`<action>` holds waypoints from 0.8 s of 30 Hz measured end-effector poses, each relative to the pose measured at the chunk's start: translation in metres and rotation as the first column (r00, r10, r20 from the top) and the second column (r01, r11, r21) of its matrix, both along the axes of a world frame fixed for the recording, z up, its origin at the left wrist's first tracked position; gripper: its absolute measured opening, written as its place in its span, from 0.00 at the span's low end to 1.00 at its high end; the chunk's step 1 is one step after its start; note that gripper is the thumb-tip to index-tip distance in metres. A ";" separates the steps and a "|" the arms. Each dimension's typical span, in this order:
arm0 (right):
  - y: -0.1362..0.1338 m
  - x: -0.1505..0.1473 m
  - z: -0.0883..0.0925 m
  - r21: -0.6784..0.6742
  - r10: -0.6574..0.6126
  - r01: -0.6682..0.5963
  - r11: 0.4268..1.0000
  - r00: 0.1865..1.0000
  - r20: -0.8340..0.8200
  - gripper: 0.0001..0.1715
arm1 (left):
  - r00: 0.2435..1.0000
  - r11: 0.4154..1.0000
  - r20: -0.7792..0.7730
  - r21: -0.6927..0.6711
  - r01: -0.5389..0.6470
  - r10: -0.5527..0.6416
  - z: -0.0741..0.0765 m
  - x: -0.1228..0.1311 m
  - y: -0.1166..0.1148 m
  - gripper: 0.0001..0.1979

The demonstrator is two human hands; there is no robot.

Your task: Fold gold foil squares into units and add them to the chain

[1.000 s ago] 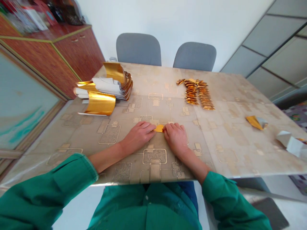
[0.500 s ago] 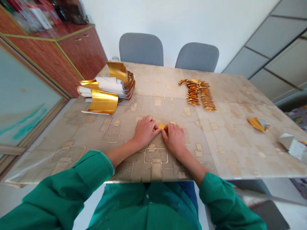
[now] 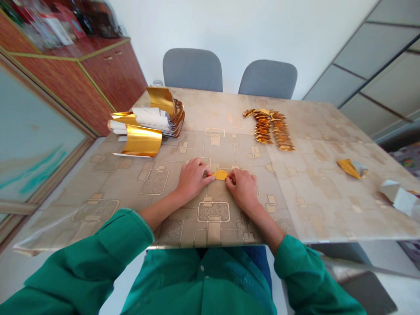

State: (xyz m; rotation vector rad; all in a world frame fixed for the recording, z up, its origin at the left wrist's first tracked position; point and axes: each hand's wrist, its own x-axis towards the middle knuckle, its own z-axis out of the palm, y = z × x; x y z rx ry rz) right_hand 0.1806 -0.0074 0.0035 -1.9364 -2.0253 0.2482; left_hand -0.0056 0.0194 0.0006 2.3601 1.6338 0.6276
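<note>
Gold paper piece: small, folded-looking (image 3: pixel 220 175); on the patterned tablecloth (image 3: pixel 213 236) near its front edge, between the two hands.
Left hand: (image 3: pixel 194 178) thumb and forefinger closed narrowly on the piece's left end.
Right hand: (image 3: pixel 243 188) fingers curled in, thumb and forefinger pinching the right end; exact contact partly hidden.
Finished so far: two rows of folded gold pieces, left row (image 3: pixel 263 127) and right row (image 3: pixel 281 130), beyond the right hand; too tightly overlapped to count. Judged complete.
In progress: the piece in hand; seems partly shaped, final form not judged reached.
Left over: thick stack of gold-faced sheets (image 3: pixel 159 114), white-backed, curling, far left; appears unfolded, so much seems left.
Loose, right side: gold-and-white scrap (image 3: pixel 351 168); creased white paper (image 3: pixel 398 197) near the table's right edge; status unclear.
</note>
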 end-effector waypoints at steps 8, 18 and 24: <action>-0.001 -0.002 -0.004 0.102 0.008 -0.017 0.995 0.997 0.082 0.09 | 0.904 0.893 -0.326 0.259 0.367 -0.277 0.006 0.009 -0.012 0.07; -0.001 0.001 0.001 0.013 0.064 -0.065 0.998 0.993 0.096 0.08 | 0.837 0.839 -0.434 0.268 0.473 -0.333 0.004 -0.011 -0.016 0.11; -0.001 0.003 0.010 -0.078 0.074 -0.068 0.995 0.994 0.077 0.07 | 0.855 0.845 -0.412 0.287 0.451 -0.316 0.001 -0.028 -0.017 0.12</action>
